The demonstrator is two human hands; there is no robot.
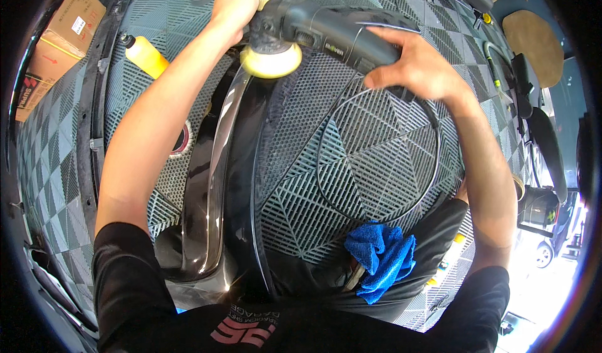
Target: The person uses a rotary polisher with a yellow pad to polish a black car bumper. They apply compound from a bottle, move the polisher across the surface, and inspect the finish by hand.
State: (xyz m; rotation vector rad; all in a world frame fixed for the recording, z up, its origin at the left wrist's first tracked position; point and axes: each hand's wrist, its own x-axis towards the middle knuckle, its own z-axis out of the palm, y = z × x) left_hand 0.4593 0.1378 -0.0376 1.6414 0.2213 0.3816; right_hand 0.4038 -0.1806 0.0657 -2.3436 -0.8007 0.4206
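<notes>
A black corded polisher (313, 30) with a yellow foam pad (271, 63) is held between both hands. My left hand (236, 9) is wrapped over its head end, with the fingers partly hidden behind it. Around the rear of the polisher's body, my right hand (411, 64) is closed. The pad meets or hovers just over the far end of a long, glossy black curved trim panel (241, 165); I cannot tell whether they touch. This panel runs toward me between my legs. From the polisher's rear a black cable (437, 149) loops down over the floor.
A blue microfibre cloth (379, 256) lies on my right leg. Left of my left forearm stands a yellow bottle (145, 56), with a cardboard box (69, 23) farther left. Patterned grating tiles (370, 158) cover the floor. A black wheeled item (542, 208) is at right.
</notes>
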